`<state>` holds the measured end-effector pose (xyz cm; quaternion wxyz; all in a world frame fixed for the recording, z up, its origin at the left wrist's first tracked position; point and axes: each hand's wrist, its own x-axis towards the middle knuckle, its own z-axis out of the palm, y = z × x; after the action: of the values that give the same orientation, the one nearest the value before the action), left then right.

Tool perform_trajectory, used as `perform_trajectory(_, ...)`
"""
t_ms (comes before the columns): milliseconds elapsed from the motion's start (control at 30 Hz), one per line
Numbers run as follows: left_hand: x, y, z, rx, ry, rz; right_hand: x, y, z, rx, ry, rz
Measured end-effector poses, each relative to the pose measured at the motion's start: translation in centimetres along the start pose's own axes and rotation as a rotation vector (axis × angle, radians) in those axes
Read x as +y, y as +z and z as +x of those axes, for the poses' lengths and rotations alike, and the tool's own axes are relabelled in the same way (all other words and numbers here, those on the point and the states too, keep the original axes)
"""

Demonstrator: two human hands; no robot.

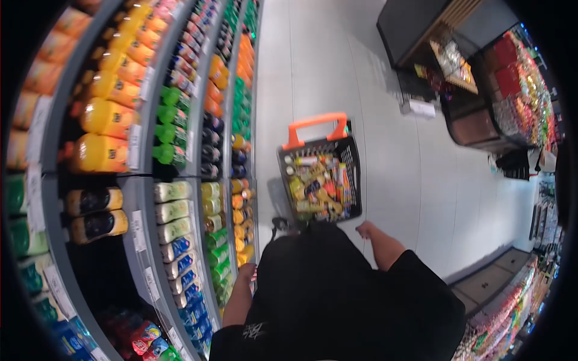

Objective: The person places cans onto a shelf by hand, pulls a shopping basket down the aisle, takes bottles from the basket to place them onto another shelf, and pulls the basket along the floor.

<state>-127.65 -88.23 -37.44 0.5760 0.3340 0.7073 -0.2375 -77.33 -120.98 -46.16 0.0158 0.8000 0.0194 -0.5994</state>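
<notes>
My left hand (247,272) hangs at my left side, close to the lower bottle shelves. Its fingers are mostly hidden, and I cannot make out anything in it. On the other side, my right hand (365,230) is held low, apart from the near right corner of the basket. It is small and blurred, so its finger shape is unclear. In front of me, a black shopping basket (357,180) with a raised orange handle (318,120) holds a jumble of bottles and packets, many of them yellow. Neither hand touches the handle.
Shelves along the left carry orange soda bottles (111,117), green-capped bottles (170,123), pale green bottles (174,210) and price tags (138,231). At the right stand a dark display unit (415,30) and candy racks (524,102). Grey floor tiles (319,60) run between them.
</notes>
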Motion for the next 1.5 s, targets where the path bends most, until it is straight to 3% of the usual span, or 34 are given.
perform_trajectory(67,-4.5,0.2,1.3,-0.145,-0.153,0.005,2.1,-0.2,2.3,-0.043,-0.092,0.124)
perform_trajectory(100,-5.5,-1.0,1.2,-0.189,-0.100,-0.015,1.7,-0.8,1.7,-0.007,-0.124,0.109)
perform_trajectory(200,-2.3,1.5,-3.2,-0.062,0.243,0.272,0.8,-1.2,5.0,0.195,-0.312,0.048)
perform_trajectory(267,-1.3,1.2,-0.9,-0.216,0.120,-0.157,-3.1,-3.6,5.0,0.142,-0.270,-0.104)
perform_trajectory(333,3.3,3.5,-3.9,-0.144,0.222,-0.292,-4.5,-1.7,12.1,0.319,-0.575,-0.135)
perform_trajectory(367,5.6,5.6,-4.9,0.095,0.259,-0.172,-7.3,-3.3,10.9,0.214,-0.469,-0.144)
perform_trajectory(400,8.5,7.2,-6.1,0.091,0.301,-0.137,-12.2,-5.9,8.7,0.121,-0.367,-0.154)
perform_trajectory(467,12.7,9.6,-9.9,0.082,0.367,-0.059,-17.5,-6.5,11.6,0.150,-0.585,-0.047)
perform_trajectory(500,13.5,10.7,-10.4,0.069,0.472,-0.026,-20.5,-7.7,11.4,0.136,-0.510,-0.016)
perform_trajectory(533,14.9,11.6,-11.6,0.047,0.405,0.075,-23.6,-9.5,10.5,0.120,-0.434,0.015)
perform_trajectory(667,12.4,13.6,-9.4,-0.020,0.441,0.027,-29.9,-12.2,13.1,0.332,-0.300,-0.099)
perform_trajectory(767,10.4,14.5,-8.8,0.022,0.346,0.085,-30.4,-11.0,18.6,0.424,-0.116,0.000)
perform_trajectory(833,9.5,14.8,-8.5,0.035,0.261,0.103,-28.4,-10.9,22.7,0.122,-0.177,0.033)
perform_trajectory(933,8.4,15.0,-7.6,0.036,0.203,0.109,-24.8,-7.0,26.7,0.071,-0.299,0.144)
perform_trajectory(1000,8.0,14.9,-7.2,0.043,0.185,0.135,-25.0,-5.4,21.9,0.024,-0.147,0.573)
perform_trajectory(1067,8.2,15.0,-6.5,0.024,0.176,0.133,-22.3,-1.2,27.2,0.137,-0.194,0.512)
perform_trajectory(1167,9.5,16.0,-5.0,0.038,0.183,0.230,-22.8,-2.8,24.4,0.123,-0.232,0.383)
perform_trajectory(1267,11.8,17.5,-3.2,-0.018,0.281,0.205,-24.4,-2.8,21.9,0.307,-0.206,0.331)
perform_trajectory(1400,14.9,19.8,-0.9,-0.075,0.432,0.183,-24.4,-2.9,22.1,0.209,-0.211,0.381)
perform_trajectory(1500,18.2,21.5,-1.5,-0.075,0.427,0.386,-22.6,-2.4,21.9,0.126,-0.274,0.478)
